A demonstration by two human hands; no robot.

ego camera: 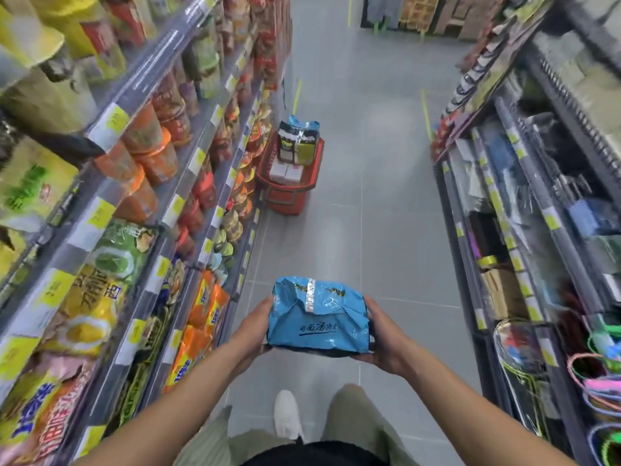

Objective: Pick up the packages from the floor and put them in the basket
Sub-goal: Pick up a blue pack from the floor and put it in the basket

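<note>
A person stands in a shop aisle and holds a blue package (318,318) out in front of the body with both hands. The left hand (252,327) grips the package's left end, and the right hand (383,334) cups its right end and lower corner. The fingers of both hands are curled closed around the package, mostly hidden beneath it, with the thumbs lying along its sides. The package is a crinkled plastic bag with dark lettering on its front and a pale strip running down its folded top; it is held level above the grey tiled floor (386,163), clear of everything else.

Farther down the aisle, close against the left shelving, a red basket (291,183) sits on the floor. Inside it another package with a blue top (299,141) stands upright, rising above the rim, and pale boxes (285,173) lie in the near part of the basket. The basket and the held package are well apart.

The left shelves (134,183) carry rows of orange cup containers (148,153) up high and bags in yellow, green and orange lower down, with yellow price tags along the shelf edges. The right shelves (524,203) hold darker goods, blurred, with bright coloured loops near the bottom right corner. A white shoe (287,415) and olive trouser legs show at the near edge of the view.
</note>
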